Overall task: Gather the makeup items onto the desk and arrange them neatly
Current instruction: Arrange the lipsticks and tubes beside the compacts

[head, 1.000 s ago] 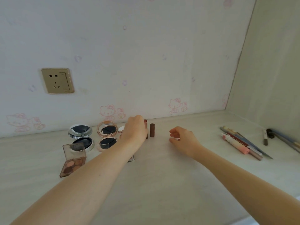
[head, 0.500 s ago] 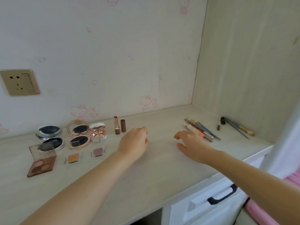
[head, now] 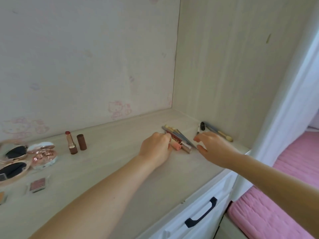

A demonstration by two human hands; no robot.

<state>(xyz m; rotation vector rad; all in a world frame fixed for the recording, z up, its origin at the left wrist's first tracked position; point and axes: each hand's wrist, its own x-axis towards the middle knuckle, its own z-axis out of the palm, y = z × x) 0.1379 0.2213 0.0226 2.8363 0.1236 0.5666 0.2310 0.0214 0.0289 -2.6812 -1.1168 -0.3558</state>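
Both hands sit at centre right of the frame, on either side of a bundle of pencils (head: 181,138) lying on the bench (head: 110,163). The left hand (head: 156,148) has its fingers curled at the bundle's left end, where a pink tube (head: 176,145) pokes out from under them; whether they actually pinch anything cannot be told. The right hand (head: 211,146) hovers spread at the bundle's right end, thumb and fingers apart, holding nothing. Just behind it, against the side wall, lie a pen (head: 198,130), a dark cap (head: 202,125) and a brush (head: 219,133). Farther left on the bench an uncapped lipstick (head: 70,143) stands upright with its brown cap (head: 81,141) upright just beside it. At the left edge of the frame are an open compact (head: 14,158), a round white case (head: 43,156) touching it, and, nearer the camera, a small eyeshadow pan (head: 38,184). At lower right a white drawer carries a dark handle (head: 201,213), with a pink bed (head: 276,204) beyond.
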